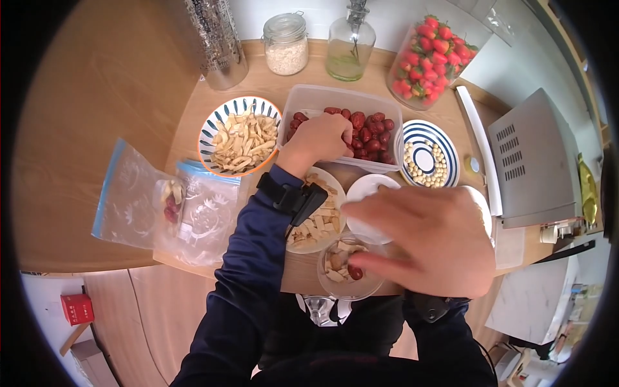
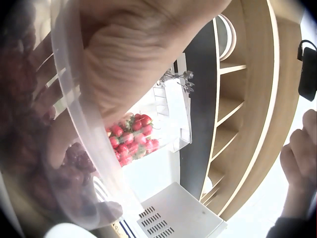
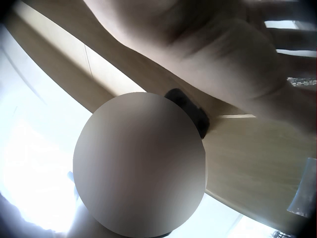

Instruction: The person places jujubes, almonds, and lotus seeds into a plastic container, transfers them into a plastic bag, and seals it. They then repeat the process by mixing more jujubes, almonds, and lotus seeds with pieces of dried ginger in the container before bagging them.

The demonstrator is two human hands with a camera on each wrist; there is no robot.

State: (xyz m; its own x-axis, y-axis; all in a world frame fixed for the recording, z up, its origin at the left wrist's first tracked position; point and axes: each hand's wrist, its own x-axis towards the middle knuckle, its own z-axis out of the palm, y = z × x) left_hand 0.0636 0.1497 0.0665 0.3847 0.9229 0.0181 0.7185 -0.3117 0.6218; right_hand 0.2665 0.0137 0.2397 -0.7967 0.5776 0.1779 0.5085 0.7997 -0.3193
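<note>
A frosted plastic bin (image 1: 306,98) holds wrinkled red dates (image 1: 373,135). My left hand (image 1: 320,138) reaches over its near wall, palm down, fingers bent among the dates; I cannot tell whether they grip one. Through the bin's side in the left wrist view, the fingertips are partly visible beside dates (image 2: 79,157). My right hand (image 1: 425,235), blurred, hovers over a small clear bowl (image 1: 366,286), thumb and fingers spread apart. In that bowl lie pale dried pieces and a red date (image 1: 354,272). The right wrist view shows the fingers separated, with gaps between them.
Around stand a striped bowl (image 1: 209,126) of dried slices, a plate (image 1: 308,248) of pale pieces, a white dish (image 1: 371,193) and a blue-ringed plate (image 1: 424,133) of round seeds. Zip bags (image 1: 132,213) lie left. Behind are an oat jar (image 1: 285,48), a bottle (image 1: 350,51) and strawberries (image 1: 429,61).
</note>
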